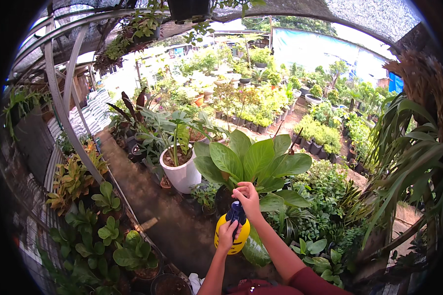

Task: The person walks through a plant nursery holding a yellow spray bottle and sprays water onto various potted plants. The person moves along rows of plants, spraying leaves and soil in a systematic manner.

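Note:
My left hand (228, 236) is wrapped round the dark blue handle of a yellow pump sprayer (239, 241), low in the middle of the view. Just above it, my right hand (247, 197) has its fingers curled together beside the top of the sprayer head. What those fingers pinch, if anything, is hidden. Directly beyond both hands stands a plant with broad green leaves (258, 158). Its lower leaves spread close to my right hand, and its dark pot is partly covered.
A white pot (181, 169) with a leafy plant stands left of the broad-leaved one. A dirt path (142, 196) runs along the left, beside a metal post (59, 93). Dense potted plants (325, 206) fill the right, with long strap-like leaves (403, 132) hanging there. A dark pot (189, 10) hangs overhead.

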